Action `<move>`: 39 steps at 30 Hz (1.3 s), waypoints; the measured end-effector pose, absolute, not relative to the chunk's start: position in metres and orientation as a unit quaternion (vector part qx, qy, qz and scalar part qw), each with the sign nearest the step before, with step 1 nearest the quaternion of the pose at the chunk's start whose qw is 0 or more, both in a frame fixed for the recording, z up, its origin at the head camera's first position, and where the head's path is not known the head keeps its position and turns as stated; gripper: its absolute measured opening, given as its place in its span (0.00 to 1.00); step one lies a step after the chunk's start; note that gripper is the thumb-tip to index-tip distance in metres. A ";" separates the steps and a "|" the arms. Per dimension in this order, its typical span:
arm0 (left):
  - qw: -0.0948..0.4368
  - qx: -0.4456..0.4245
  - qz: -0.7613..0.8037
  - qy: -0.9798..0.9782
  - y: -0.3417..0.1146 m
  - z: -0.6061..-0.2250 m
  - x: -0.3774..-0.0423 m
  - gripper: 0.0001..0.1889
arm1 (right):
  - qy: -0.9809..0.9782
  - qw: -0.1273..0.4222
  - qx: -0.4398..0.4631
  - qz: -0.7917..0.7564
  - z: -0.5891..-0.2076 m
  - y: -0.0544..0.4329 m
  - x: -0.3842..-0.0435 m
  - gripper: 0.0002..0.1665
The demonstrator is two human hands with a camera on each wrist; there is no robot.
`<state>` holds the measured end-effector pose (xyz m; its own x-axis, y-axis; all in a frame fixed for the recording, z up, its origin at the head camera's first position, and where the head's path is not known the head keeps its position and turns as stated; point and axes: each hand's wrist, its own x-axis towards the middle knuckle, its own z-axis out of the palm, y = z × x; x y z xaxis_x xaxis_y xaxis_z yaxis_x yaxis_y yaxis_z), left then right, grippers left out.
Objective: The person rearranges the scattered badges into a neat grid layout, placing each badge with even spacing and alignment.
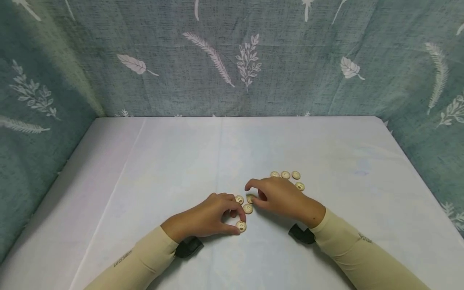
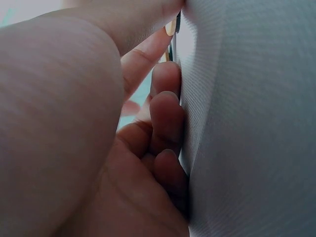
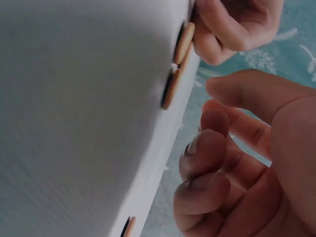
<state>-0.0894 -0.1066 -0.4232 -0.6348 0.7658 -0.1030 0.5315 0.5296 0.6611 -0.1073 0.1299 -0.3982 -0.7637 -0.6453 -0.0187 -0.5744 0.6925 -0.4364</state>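
In the head view, my left hand [image 1: 216, 214] pinches a small round wooden button [image 1: 241, 226] by its edges, between thumb and index finger, at the table surface. The left wrist view shows the other fingers of that hand curled against the white cloth. Just beyond lie three more buttons in a close cluster, one of them [image 1: 248, 208] nearest me. My right hand [image 1: 280, 196] hovers over the cluster's right side, thumb and index finger apart around a button [image 1: 250, 199]. In the right wrist view, its fingers [image 3: 205, 153] are loosely bent with nothing between them.
Beyond the right hand, several more wooden buttons lie on the table, three in a row with the middle one [image 1: 285, 175] and another [image 1: 299, 186] nearer. A white cloth [image 1: 163, 161] covers the table. Green leaf-patterned curtains [image 1: 174, 92] enclose its back and sides.
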 end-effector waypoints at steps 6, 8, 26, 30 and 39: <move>0.196 0.377 0.300 0.854 -0.109 -0.423 -0.089 0.12 | 0.915 0.113 -0.334 -0.199 -0.402 0.125 -0.108 0.17; 0.200 0.376 0.299 0.854 -0.109 -0.424 -0.088 0.12 | 0.913 0.121 -0.334 -0.203 -0.405 0.125 -0.108 0.17; 0.194 0.373 0.298 0.857 -0.107 -0.422 -0.089 0.12 | 0.907 0.129 -0.341 -0.213 -0.409 0.129 -0.110 0.14; 0.201 0.369 0.304 0.855 -0.107 -0.423 -0.089 0.12 | 0.906 0.131 -0.340 -0.217 -0.410 0.129 -0.110 0.12; 0.197 0.370 0.301 0.856 -0.106 -0.425 -0.089 0.12 | 0.911 0.122 -0.331 -0.213 -0.414 0.130 -0.109 0.12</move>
